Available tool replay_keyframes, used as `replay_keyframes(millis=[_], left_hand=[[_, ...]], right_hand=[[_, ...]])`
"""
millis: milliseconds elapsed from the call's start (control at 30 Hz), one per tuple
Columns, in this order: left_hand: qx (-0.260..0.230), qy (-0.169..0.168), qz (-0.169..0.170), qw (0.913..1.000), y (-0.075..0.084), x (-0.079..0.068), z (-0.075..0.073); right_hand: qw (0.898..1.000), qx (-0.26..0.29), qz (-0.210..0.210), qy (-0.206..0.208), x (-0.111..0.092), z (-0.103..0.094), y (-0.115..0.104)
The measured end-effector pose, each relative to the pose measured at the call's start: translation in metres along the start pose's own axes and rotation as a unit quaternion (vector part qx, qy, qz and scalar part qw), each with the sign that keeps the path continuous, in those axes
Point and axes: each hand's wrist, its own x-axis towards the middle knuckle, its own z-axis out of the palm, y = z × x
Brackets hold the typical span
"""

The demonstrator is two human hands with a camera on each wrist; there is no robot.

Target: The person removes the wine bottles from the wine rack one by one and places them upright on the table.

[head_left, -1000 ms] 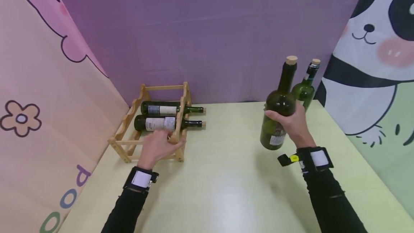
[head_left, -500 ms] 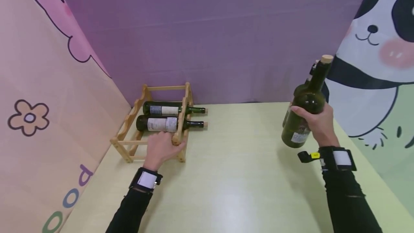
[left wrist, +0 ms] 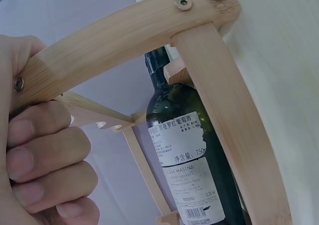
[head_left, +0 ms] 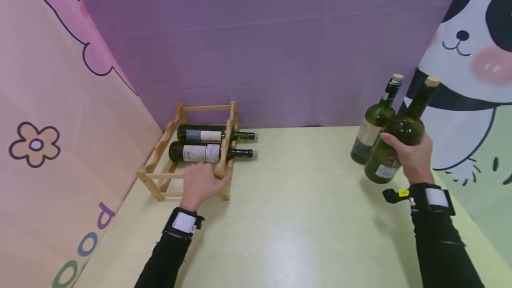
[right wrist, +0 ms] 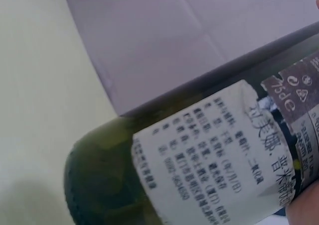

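Note:
My right hand (head_left: 416, 157) grips a green wine bottle (head_left: 394, 150) round its body, tilted with its cork end to the upper right. In the right wrist view the bottle's white label (right wrist: 214, 155) fills much of the picture. Just behind it is a second corked wine bottle (head_left: 370, 132), upright with a slight lean. My left hand (head_left: 202, 183) grips the near front corner of a wooden wine rack (head_left: 160, 175); its curled fingers (left wrist: 55, 145) show in the left wrist view. Two bottles lie in the rack, a rear bottle (head_left: 204, 134) and a front bottle (head_left: 200, 152), corks pointing right.
A pale table (head_left: 280, 217) carries the rack at left and the second bottle at right. Behind stands a purple backdrop (head_left: 260, 57). A pink printed panel (head_left: 60, 101) borders the left side, and a panda panel (head_left: 460, 114) borders the right.
My right hand has carried its bottle to the right, passing in front of the standing bottle, and the bottle tilts more. My left hand has stayed on the rack.

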Motion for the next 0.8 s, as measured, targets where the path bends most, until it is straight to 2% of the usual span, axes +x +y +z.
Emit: replay_keyframes(millis=[200,467,667,800], left_hand=[[-0.011,0.019,0.009,0.9997,0.0,0.0,0.001],[-0.01,0.03,0.003,0.9995,0.0,-0.001,0.002],[-0.007,0.025,0.002,0.9997,0.002,0.0,0.002],[-0.01,0.039,0.009,0.9991,0.002,-0.001,0.003]], right_hand=[[0.998,0.035,0.009,0.047,0.004,-0.004,0.021],[0.997,-0.013,0.036,0.068,0.006,-0.005,0.045],[0.996,-0.023,0.016,0.083,0.004,-0.004,0.054],[0.996,-0.031,-0.015,0.084,0.004,-0.003,0.058]])
